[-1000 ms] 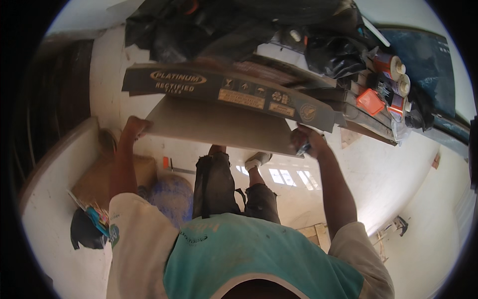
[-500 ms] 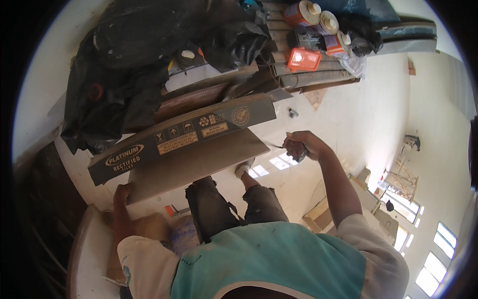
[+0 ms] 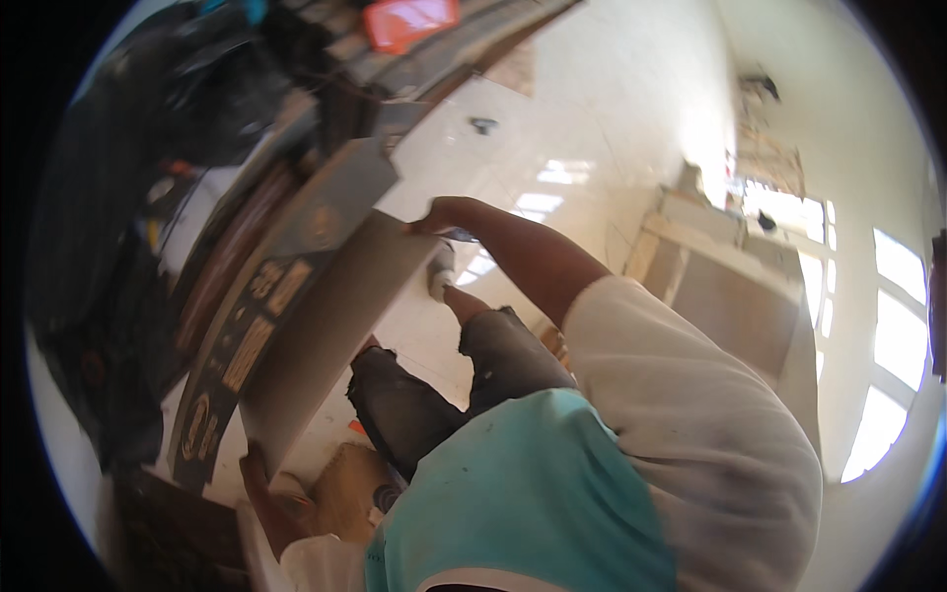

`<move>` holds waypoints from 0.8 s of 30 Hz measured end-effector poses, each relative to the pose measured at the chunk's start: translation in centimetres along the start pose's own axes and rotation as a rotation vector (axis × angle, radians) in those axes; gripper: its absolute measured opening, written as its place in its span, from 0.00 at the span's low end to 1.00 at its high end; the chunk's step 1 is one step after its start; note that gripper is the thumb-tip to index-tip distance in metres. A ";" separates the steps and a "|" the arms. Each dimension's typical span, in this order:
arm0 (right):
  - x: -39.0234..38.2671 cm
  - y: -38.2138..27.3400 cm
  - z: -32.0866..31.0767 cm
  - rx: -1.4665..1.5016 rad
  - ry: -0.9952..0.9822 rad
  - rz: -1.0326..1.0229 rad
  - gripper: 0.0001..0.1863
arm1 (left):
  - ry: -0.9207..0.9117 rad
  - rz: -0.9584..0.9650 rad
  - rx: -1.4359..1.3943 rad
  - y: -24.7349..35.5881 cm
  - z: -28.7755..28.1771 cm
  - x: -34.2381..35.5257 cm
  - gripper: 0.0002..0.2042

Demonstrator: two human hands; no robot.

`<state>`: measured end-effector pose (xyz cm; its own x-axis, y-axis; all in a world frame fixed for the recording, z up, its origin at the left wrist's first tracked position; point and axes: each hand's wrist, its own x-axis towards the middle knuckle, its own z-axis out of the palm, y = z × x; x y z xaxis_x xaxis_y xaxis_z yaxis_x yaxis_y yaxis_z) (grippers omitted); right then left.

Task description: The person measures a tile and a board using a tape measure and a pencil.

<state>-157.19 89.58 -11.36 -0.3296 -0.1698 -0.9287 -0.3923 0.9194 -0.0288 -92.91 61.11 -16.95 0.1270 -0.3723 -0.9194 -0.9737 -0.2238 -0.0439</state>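
I hold a long grey cardboard box of tiles (image 3: 296, 296) in front of me, tilted steeply, its dark printed side facing left and a pale tile face (image 3: 335, 335) showing. My right hand (image 3: 439, 215) grips the box's upper far corner. My left hand (image 3: 271, 493) grips its lower near end, close to my body. My dark trousers and one shoe (image 3: 441, 281) show below the box, over the glossy white floor tiles (image 3: 552, 148).
A heap of black bags and dark stacked boxes (image 3: 178, 128) fills the left side. An orange packet (image 3: 409, 22) lies on top at the far end. Pale stacked boards (image 3: 720, 286) lean at the right, near bright windows (image 3: 888, 326).
The view has swung to the right and the box has tilted from level to steep. My right hand stays on its far corner, my left has dropped low with the near end.
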 end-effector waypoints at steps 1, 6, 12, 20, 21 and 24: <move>-0.5 -0.3 -0.6 0.025 -0.115 0.045 0.44 | 0.017 0.015 0.028 0.4 0.0 -0.1 0.42; -1.1 2.4 -0.1 0.201 -0.176 0.016 0.43 | -0.077 -0.011 0.161 2.1 -1.1 -0.7 0.44; -3.1 3.3 2.0 1.016 -0.092 0.107 0.32 | -0.140 -0.054 0.187 5.2 -2.6 -4.0 0.44; -7.0 4.3 0.8 0.964 -0.054 0.124 0.30 | -0.045 -0.160 0.269 6.7 -5.0 -10.4 0.41; -7.8 4.8 1.0 0.955 -0.057 0.139 0.30 | -0.016 -0.187 0.310 7.6 -5.3 -12.8 0.39; -9.9 3.7 -1.4 0.964 -0.215 0.078 0.39 | 0.120 -0.236 0.185 9.5 -4.9 -22.5 0.36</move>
<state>-156.55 94.21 -1.75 -0.1245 -0.1158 -0.9854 0.5223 0.8368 -0.1643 -104.07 62.97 5.27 0.3642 -0.4353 -0.8233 -0.9312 -0.1531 -0.3309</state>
